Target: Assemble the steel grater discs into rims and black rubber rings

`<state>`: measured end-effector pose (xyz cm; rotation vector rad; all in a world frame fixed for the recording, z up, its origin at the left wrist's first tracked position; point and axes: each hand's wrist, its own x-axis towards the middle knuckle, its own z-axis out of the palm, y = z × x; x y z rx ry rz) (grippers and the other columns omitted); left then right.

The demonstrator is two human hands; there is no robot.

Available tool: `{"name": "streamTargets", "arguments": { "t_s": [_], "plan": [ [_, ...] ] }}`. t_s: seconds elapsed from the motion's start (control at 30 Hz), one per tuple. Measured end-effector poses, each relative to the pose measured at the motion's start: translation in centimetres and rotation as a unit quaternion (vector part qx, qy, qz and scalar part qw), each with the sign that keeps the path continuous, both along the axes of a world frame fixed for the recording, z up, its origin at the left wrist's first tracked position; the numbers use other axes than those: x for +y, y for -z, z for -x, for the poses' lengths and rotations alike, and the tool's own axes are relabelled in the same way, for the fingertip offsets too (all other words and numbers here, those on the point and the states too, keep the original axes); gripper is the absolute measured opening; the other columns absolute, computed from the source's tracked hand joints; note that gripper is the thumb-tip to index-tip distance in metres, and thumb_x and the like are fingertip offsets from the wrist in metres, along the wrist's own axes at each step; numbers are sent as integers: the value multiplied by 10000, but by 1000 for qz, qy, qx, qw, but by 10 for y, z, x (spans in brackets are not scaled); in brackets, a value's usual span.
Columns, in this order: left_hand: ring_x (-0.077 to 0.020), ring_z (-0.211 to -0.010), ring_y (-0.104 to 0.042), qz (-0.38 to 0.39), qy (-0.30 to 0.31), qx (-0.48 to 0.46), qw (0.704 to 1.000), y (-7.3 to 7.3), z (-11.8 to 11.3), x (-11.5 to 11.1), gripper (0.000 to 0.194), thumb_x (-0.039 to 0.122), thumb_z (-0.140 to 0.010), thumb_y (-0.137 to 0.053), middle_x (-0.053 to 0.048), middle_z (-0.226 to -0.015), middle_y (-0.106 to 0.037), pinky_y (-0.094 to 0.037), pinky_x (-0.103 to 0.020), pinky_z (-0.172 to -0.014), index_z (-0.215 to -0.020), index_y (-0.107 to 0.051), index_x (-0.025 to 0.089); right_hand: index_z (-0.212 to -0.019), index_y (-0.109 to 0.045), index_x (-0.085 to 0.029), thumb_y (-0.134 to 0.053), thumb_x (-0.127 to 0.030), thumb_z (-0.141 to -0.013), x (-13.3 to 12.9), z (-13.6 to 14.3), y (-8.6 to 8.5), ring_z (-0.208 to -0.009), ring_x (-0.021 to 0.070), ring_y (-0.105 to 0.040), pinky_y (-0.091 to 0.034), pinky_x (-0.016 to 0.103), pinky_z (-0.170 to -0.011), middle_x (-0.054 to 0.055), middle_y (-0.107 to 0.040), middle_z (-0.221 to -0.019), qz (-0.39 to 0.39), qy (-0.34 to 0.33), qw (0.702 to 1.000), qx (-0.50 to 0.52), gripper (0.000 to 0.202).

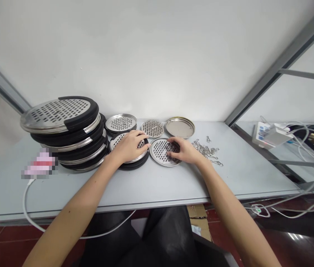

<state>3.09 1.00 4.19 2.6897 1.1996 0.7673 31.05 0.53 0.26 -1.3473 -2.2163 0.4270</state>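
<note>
My left hand (130, 145) lies over a round perforated metal disc with a black rim (118, 139), fingers spread across its right side. My right hand (184, 150) hovers at or touches the right part of a flat perforated metal disc (161, 151) on the table. Its thumb and forefinger are apart, with nothing seen between them; the other fingers are partly hidden. Behind the hands sit a metal disc with raised teeth (152, 128), a shallow plain metal lid (180, 127) and another perforated disc (121, 122). Right of my right hand lies a pile of small metal clips (205, 150).
A tall stack of black-rimmed perforated discs (70, 137) stands at the left of the grey table (157, 185). Near it is a blurred pink item (40, 164) with a white cable (26, 202). A power strip (262, 135) and cables lie right, beyond a metal frame (268, 70).
</note>
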Motion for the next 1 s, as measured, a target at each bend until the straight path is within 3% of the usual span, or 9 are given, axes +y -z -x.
{"name": "streamTargets", "arguments": {
  "t_s": [0.43,0.73,0.87,1.0],
  "plan": [
    [-266,-1164,-550,-3,0,0,1000,0,0,1,331,377,-911,-543,-104,-1229,-623,-448,-445,-1031,-1153,-668,189,-1104,-605,-184,-700,-444,-777,0,-2,2,-1062,277,-587,-476,415,-943,116,-646,-1109,-21,-1,999,-24,428],
    [-265,-1168,-549,-4,2,2,1000,0,0,0,328,375,-917,-539,-100,-1223,-626,-445,-438,-1031,-1156,-665,190,-1055,-622,-178,-620,-428,-842,3,-1,5,-934,253,-620,-498,392,-856,105,-667,-992,-19,9,999,-38,328],
    [-258,-1175,-547,-2,-2,7,1000,0,0,0,330,376,-920,-533,-95,-1232,-622,-443,-422,-1035,-1162,-661,191,-1054,-639,-186,-567,-380,-884,0,2,-1,-947,253,-639,-497,387,-868,104,-691,-1031,-35,22,999,-11,267],
    [-262,-1176,-546,-2,-4,9,1000,0,0,0,336,376,-919,-537,-101,-1238,-620,-446,-423,-1034,-1161,-661,181,-1175,-608,-207,-472,-353,-948,-4,5,-7,-1056,247,-641,-482,401,-954,84,-702,-1128,-34,14,998,44,303]
  ]
}}
